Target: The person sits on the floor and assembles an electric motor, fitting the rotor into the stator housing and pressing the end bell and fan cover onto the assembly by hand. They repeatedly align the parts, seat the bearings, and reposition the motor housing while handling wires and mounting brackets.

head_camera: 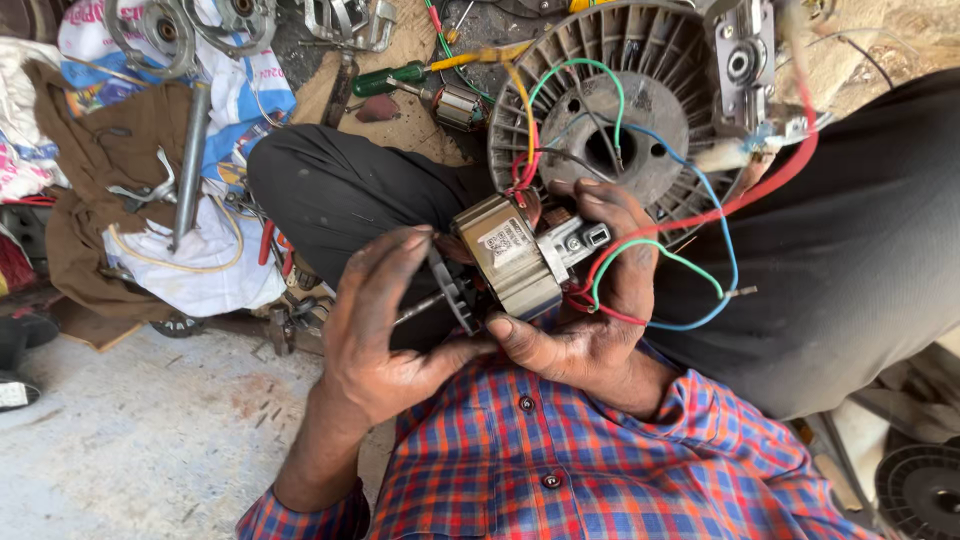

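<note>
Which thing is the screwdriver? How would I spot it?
Start at the big round grey fan housing at the top. Look just left of it, on the cardboard. The screwdriver lies there, the only tool with a green handle.

I'm looking at a floor-level repair workshop: a finned motor housing (610, 110), a green-handled screwdriver (392, 78), a small armature (457, 105) and metal brackets (350, 20) litter the concrete floor (140, 430).

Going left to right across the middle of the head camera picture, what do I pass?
White cloth bag on brown cloth → left hand on the black fan → grey small motor with a white label → right hand → loop of green, red and blue wires → dark trouser leg.
</note>
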